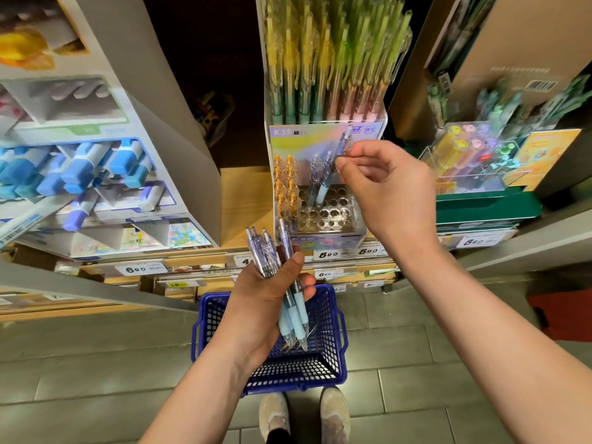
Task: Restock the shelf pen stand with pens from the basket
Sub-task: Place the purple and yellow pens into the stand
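Head view, single frame; all positions are logged against the pen stand.

- Far left of the stand: a cardboard display of blue markers, blurred; I cannot read its labels.
- Below and left of the stand: the left hand, palm up, fingers and thumb curled round a bundle of pens. They have clear purple barrels and light-blue grips, tips pointing down.
- Directly below the stand, on the tiled floor: the blue basket. I see no pens on its mesh bottom.
- The stand itself: a clear block of holes on the shelf edge. The orange pens fill its left columns. Two purple pens stand near the middle of the back rows.
- Behind and above the stand: a tier of yellow-green pens.
- Just right of the stand: the right hand, thumb and forefinger pinching the top of a single pen. The pen is tilted and its lower end is at the holes beside the two purple pens. I cannot tell whether it is seated.
- Along the shelf edge under the stand: the price tags.
- Well right of the stand: a clear box of coloured items, blurred.
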